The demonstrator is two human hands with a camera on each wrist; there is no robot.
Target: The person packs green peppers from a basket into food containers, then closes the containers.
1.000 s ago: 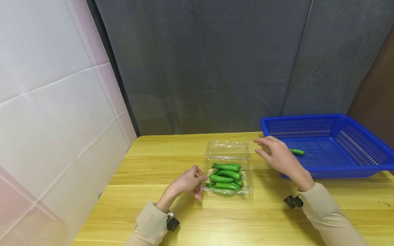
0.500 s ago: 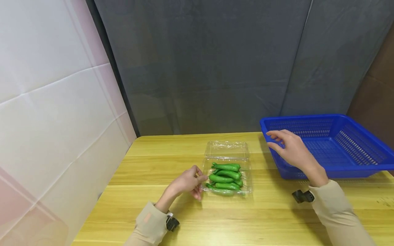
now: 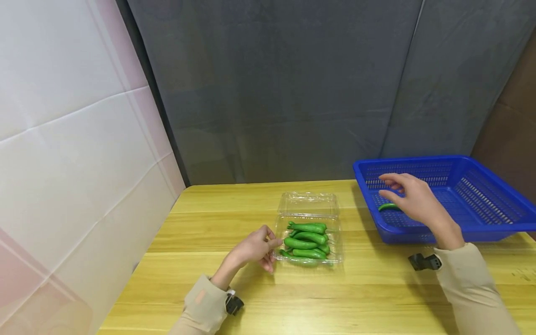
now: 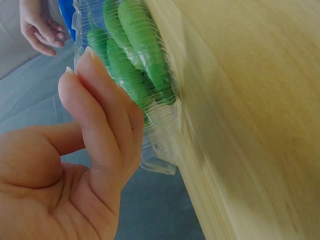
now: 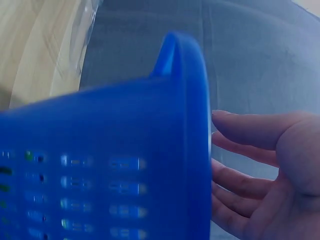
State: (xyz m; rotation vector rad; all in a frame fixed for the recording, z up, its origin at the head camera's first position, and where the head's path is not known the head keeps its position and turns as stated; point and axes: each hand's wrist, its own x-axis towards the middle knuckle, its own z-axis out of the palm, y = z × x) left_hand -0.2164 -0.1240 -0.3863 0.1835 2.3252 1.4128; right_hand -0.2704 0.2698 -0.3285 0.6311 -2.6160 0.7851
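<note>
A clear plastic clamshell box (image 3: pixel 307 202) lies on the table with its lid laid back. Several green chili peppers (image 3: pixel 307 242) are piled inside it. At the box's left edge my left hand (image 3: pixel 257 246) pinches the rim; in the left wrist view its fingertips lie against the clear side wall and partly hide the thumb. My right hand (image 3: pixel 414 197) hangs over the near left part of a blue plastic basket (image 3: pixel 439 229), thumb and fingers apart, nothing between them. Beneath it, a green chili pepper (image 3: pixel 388 206) shows inside the basket, partly hidden by the hand.
The wooden table (image 3: pixel 201 218) carries the box and basket. A dark grey curtain (image 3: pixel 272 93) stands behind it, and a pale panel (image 3: pixel 75 163) rises on the left. In the right wrist view the basket's rim (image 5: pixel 195 125) stands close beside the right hand.
My right hand has moved right, from between the box and the basket to over the basket. The left hand and the box have stayed in place.
</note>
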